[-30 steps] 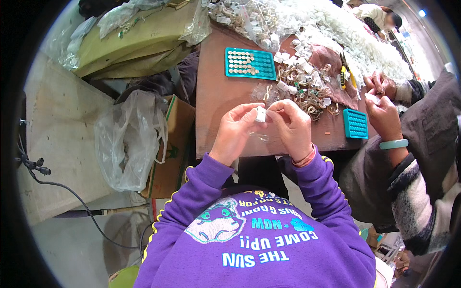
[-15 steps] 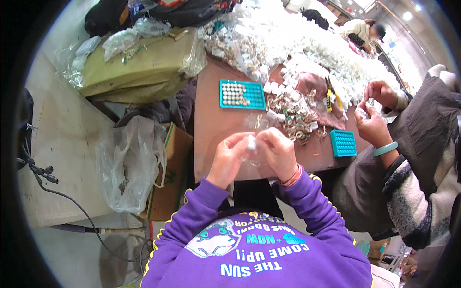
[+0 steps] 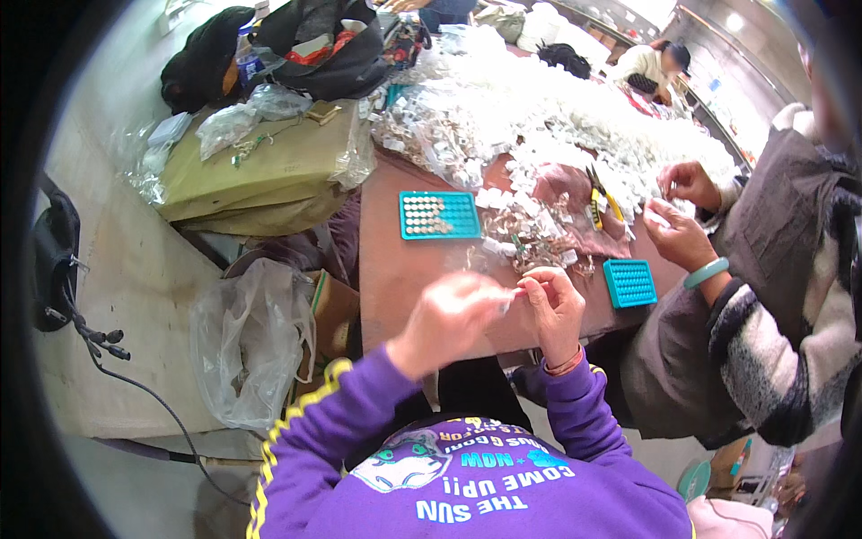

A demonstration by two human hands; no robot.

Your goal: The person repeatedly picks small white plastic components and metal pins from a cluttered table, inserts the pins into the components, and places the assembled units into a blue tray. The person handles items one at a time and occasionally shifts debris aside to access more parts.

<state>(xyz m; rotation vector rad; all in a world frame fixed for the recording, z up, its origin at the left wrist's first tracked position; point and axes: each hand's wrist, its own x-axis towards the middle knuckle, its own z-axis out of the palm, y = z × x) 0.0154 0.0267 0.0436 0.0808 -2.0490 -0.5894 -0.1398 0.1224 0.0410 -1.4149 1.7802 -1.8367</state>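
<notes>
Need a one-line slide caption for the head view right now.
Left hand and right hand pinch a small clear part over a brown table, teal tray beyond.

Two teal trays, four hands, one clear bag.

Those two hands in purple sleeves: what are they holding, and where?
Left hand and right hand pinch something tiny between their fingertips; it is too blurred to name.

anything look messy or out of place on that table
Yes: the white small parts lie in a loose heap across the table's far end, spilling toward the teal tray. A clear plastic bag hangs slack off the table's left side.
</notes>
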